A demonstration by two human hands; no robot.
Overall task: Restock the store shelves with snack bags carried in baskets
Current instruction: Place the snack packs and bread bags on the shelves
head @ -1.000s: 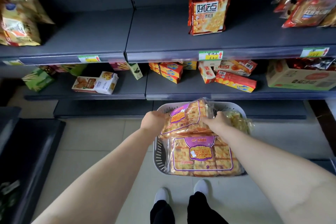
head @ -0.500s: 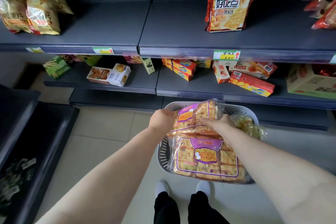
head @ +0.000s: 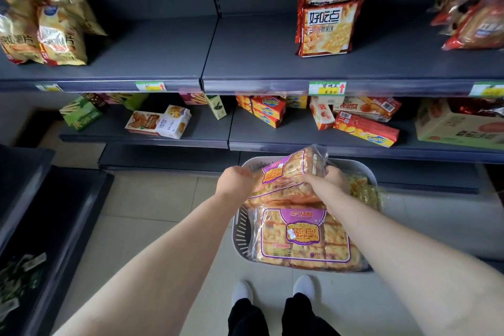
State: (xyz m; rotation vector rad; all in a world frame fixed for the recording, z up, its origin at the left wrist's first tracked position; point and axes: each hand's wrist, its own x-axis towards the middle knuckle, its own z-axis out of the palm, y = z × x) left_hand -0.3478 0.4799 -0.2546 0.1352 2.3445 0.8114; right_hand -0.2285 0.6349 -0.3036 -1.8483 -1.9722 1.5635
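Lifting stage recorded; the restock is judged barely begun. Top bag [head: 286, 174]: a clear-wrapped pack of orange cakes with a purple label, gripped at its left end by the left hand [head: 237, 181] and at its right end by the right hand [head: 331, 181], the fingers of both curled round the wrapper. It is held tilted over the far half of the basket [head: 241, 232], below the shelf fronts, and is not yet set on any shelf. Lower bag [head: 302, 237]: same product, laid flat in the near half of the basket, partly under the top bag, touched by neither hand. Third bag [head: 364, 191]: a pale, crinkled pack seen at the basket's right rim, just beyond the right hand; its contents cannot be made out. Stock left to be shelved is therefore put at three bags at least; whether more lie beneath cannot be told. No pack of the purple-labelled kind is seen on the shelves, so none is counted as placed. Upper shelf [head: 259, 63]: chip bags [head: 54, 33] are stood at the left and biscuit packs [head: 326, 27] at the right, well apart; room for the bags is judged to be had between them. Middle shelf [head: 207, 131]: boxes [head: 159, 124] are scattered along it, several tipped over. Work outstanding is judged to be the raising and placing of the top bag, then the same for the others.
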